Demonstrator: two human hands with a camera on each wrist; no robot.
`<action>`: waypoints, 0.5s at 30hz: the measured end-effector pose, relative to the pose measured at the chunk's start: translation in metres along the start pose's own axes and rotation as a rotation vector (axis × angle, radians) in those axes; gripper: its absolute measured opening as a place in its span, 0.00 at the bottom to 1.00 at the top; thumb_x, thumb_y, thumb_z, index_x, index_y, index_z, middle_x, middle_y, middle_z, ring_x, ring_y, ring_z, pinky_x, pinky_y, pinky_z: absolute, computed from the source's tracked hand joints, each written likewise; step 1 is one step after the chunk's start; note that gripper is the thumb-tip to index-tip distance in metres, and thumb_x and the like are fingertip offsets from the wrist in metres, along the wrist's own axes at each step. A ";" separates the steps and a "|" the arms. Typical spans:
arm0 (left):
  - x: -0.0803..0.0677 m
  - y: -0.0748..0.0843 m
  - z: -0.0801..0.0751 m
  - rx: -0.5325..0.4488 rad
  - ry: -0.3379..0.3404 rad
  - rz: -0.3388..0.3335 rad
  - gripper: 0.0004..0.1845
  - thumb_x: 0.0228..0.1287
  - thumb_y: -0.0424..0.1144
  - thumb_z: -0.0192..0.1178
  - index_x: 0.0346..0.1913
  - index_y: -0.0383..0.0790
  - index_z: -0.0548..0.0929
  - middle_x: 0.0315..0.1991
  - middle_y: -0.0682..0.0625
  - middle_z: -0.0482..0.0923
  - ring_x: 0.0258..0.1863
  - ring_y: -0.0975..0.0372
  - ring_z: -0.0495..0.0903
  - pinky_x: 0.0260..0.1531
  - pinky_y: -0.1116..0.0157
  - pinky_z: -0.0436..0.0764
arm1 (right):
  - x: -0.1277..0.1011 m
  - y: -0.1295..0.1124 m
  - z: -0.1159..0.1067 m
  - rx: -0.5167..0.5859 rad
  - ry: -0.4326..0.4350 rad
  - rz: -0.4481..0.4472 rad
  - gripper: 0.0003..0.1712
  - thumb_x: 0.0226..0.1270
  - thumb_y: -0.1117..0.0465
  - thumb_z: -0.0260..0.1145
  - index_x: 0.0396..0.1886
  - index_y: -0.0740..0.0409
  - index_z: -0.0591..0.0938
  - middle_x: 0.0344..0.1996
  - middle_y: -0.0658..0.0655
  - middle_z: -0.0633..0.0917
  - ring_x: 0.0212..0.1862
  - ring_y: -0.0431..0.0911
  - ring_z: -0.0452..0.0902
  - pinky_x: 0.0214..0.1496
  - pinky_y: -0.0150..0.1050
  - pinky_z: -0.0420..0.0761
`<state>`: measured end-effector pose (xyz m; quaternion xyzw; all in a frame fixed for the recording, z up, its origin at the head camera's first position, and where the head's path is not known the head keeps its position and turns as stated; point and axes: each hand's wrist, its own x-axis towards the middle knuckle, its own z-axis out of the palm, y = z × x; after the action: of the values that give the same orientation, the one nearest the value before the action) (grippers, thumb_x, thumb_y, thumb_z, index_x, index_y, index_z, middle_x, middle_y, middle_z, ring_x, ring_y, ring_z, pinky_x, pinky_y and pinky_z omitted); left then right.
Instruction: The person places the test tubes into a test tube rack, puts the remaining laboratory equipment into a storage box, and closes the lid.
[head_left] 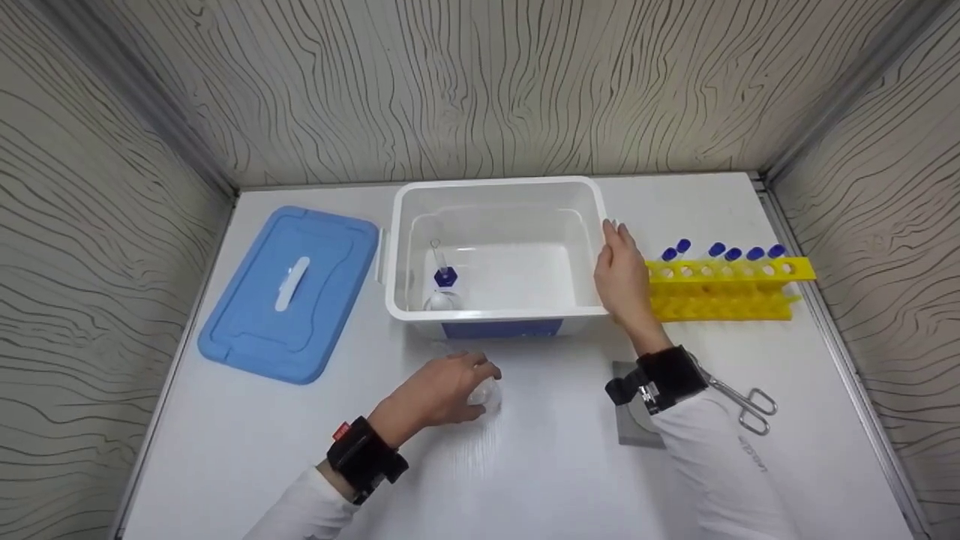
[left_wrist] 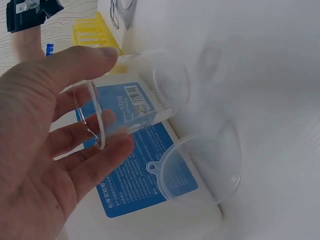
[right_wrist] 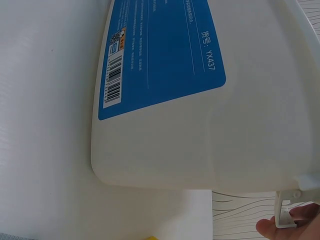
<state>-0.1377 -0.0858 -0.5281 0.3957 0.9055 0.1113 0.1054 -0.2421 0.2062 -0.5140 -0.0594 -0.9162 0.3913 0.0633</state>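
Observation:
My left hand [head_left: 442, 390] holds a clear beaker [left_wrist: 142, 95] by its rim end, thumb on one side and fingers curled on the other. Beside the box in the left wrist view is a clear funnel [left_wrist: 200, 172] with a small holed tab. My right hand [head_left: 624, 274] rests along the right rim of the white plastic box [head_left: 495, 315], its fingers fairly straight; the right wrist view catches its fingertips by a white side latch [right_wrist: 286, 215]. Inside the box are a small measuring cylinder with a purple hexagonal base [head_left: 445, 277] and a clear rounded vessel [head_left: 441, 301].
A blue lid [head_left: 292, 330] with a white handle lies left of the box. On the right stands a yellow rack [head_left: 727, 270] with several blue-capped tubes. Scissor-handled metal tongs [head_left: 750, 405] and a grey square plate [head_left: 626, 420] lie near my right forearm.

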 end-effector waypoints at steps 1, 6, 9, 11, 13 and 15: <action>0.001 0.001 -0.002 -0.006 -0.001 0.000 0.25 0.56 0.43 0.72 0.57 0.48 0.81 0.51 0.50 0.82 0.46 0.59 0.83 0.46 0.63 0.84 | 0.000 0.000 0.000 0.002 -0.001 -0.001 0.28 0.81 0.61 0.42 0.77 0.61 0.60 0.76 0.69 0.59 0.78 0.62 0.53 0.78 0.58 0.55; 0.004 0.008 -0.015 -0.024 0.013 0.005 0.25 0.56 0.43 0.72 0.58 0.49 0.80 0.52 0.51 0.82 0.48 0.59 0.83 0.48 0.63 0.84 | -0.001 -0.001 -0.001 0.008 -0.008 0.001 0.28 0.81 0.60 0.42 0.77 0.61 0.59 0.76 0.69 0.59 0.78 0.62 0.53 0.78 0.58 0.56; 0.004 0.012 -0.026 -0.042 0.036 0.013 0.25 0.58 0.44 0.71 0.59 0.49 0.80 0.52 0.51 0.81 0.49 0.60 0.82 0.48 0.63 0.84 | 0.000 -0.001 -0.001 0.005 -0.014 0.004 0.28 0.81 0.60 0.42 0.77 0.60 0.59 0.77 0.68 0.59 0.79 0.61 0.53 0.78 0.57 0.56; 0.005 0.015 -0.035 -0.068 0.058 0.021 0.24 0.58 0.45 0.71 0.58 0.48 0.80 0.52 0.51 0.81 0.49 0.60 0.81 0.48 0.64 0.84 | 0.000 -0.001 -0.001 0.004 -0.015 0.005 0.28 0.81 0.60 0.42 0.77 0.60 0.59 0.77 0.67 0.59 0.79 0.61 0.53 0.78 0.56 0.56; 0.005 0.016 -0.045 -0.094 0.089 0.031 0.24 0.59 0.46 0.70 0.58 0.48 0.80 0.51 0.51 0.81 0.48 0.61 0.81 0.47 0.64 0.84 | -0.001 -0.001 0.000 0.006 -0.013 0.007 0.28 0.81 0.59 0.42 0.77 0.60 0.59 0.77 0.67 0.59 0.79 0.61 0.52 0.78 0.56 0.56; 0.006 0.016 -0.055 -0.122 0.126 0.039 0.24 0.59 0.47 0.69 0.58 0.48 0.80 0.50 0.51 0.81 0.47 0.62 0.81 0.46 0.64 0.83 | -0.001 -0.001 0.000 0.006 -0.013 0.011 0.28 0.81 0.59 0.42 0.77 0.59 0.59 0.77 0.67 0.59 0.79 0.60 0.53 0.78 0.56 0.56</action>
<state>-0.1454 -0.0774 -0.4720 0.3981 0.8941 0.1931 0.0699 -0.2414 0.2049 -0.5132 -0.0616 -0.9151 0.3948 0.0552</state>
